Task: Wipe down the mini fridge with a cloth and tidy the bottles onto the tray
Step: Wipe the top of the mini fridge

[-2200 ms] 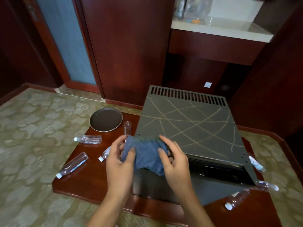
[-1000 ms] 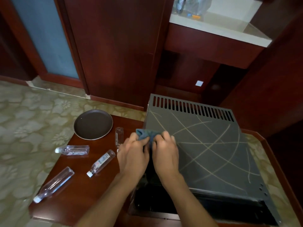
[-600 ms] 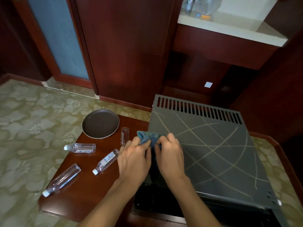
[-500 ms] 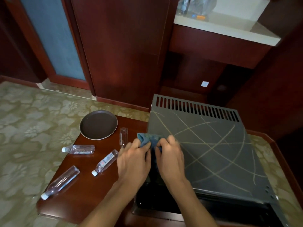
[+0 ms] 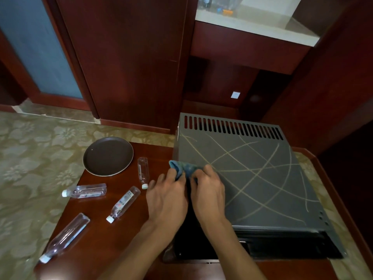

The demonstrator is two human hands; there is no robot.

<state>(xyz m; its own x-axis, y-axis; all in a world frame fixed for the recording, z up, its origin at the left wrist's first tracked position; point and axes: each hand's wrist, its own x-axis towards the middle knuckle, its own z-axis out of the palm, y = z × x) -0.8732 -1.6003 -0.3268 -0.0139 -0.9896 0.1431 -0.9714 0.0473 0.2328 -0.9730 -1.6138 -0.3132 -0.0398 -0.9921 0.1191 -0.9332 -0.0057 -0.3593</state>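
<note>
Blue cloth (image 5: 182, 168), bunched into a small wad, sits on the left edge of the mini fridge (image 5: 248, 178) top near the middle of the frame. Both hands are on it: the left hand (image 5: 167, 197) has its fingers curled over the cloth's left side, and the right hand (image 5: 209, 191) has its fingers bent over the right side, the two hands lying side by side and almost touching. Whether the thumbs pinch the fabric from beneath cannot be told.

The fridge top is a grey metal panel crossed by pale curved streaks, with a row of vent slots along its far edge. Its dark front face drops away toward the lower centre of the frame.

The fridge stands on a low table (image 5: 105, 239) of glossy red-brown wood. Left of the hands, a round dark tray (image 5: 108, 156) lies flat on the table. Four clear bottles lie on their sides beside it: one just right of the tray (image 5: 143, 172), one below the tray (image 5: 85, 191), one in the middle (image 5: 123, 204), and one near the lower left corner of the table (image 5: 65, 237).

Around the table spreads a pale carpet (image 5: 30, 158) with a flower pattern. Dark wooden panelling (image 5: 125, 57) fills the upper frame, with a blue-grey door panel (image 5: 38, 45) at upper left and a light stone counter (image 5: 258, 23) at upper right.
</note>
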